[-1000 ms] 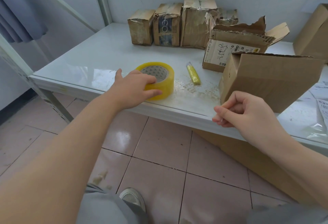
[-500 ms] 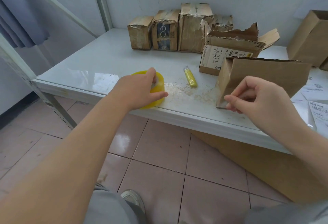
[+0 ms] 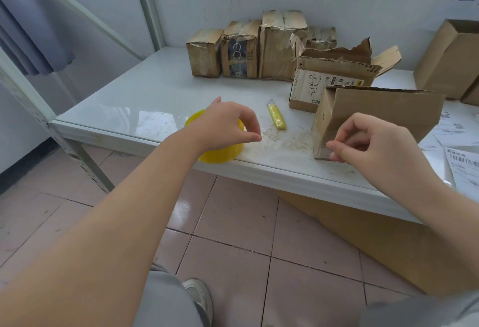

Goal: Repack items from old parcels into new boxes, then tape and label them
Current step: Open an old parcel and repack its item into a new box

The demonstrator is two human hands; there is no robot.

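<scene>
Head view: taping step, we reckon.
Left hand (image 3: 225,124) fingers clamp tape roll (image 3: 220,154); right hand (image 3: 381,145) pinched together, empty; next: roll to box (image 3: 375,111).

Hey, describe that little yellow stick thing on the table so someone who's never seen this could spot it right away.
Start at the white table against the wall. Near its front edge, the small yellow stick lies flat between the yellow tape roll under the left hand and the plain brown box. It is the only slim, straight yellow thing; the roll is round, and the rest is cardboard or paper.
</scene>
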